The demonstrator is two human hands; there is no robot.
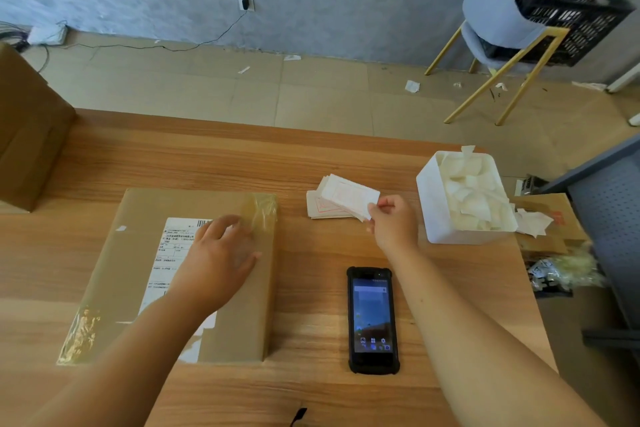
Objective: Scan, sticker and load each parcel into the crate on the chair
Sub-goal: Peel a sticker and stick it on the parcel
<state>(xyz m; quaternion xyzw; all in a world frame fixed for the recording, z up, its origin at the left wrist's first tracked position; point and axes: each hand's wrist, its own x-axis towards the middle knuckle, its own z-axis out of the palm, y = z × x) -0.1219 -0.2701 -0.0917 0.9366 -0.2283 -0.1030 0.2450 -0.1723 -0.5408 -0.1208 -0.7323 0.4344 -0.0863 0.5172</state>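
A flat brown cardboard parcel (pixel 138 253) with a white shipping label lies on the wooden table (pixel 311 156) in front of me. My left hand (pixel 221 253) rests flat on its top, over the label. My right hand (pixel 393 222) pinches the corner of a white sticker sheet (pixel 349 196) at the top of a small stack of stickers (pixel 322 208). A black handheld scanner (pixel 372 319) lies face up, screen lit, between my arms. The black crate (pixel 568 7) sits on a grey chair (pixel 495 14) with gold legs at the far right.
A white bin (pixel 429 204) filled with peeled sticker backings stands right of the stickers. A large cardboard box (pixel 27 135) sits at the table's left edge. Flattened cardboard and packaging lie past the table's right edge. Paper scraps and cables litter the floor.
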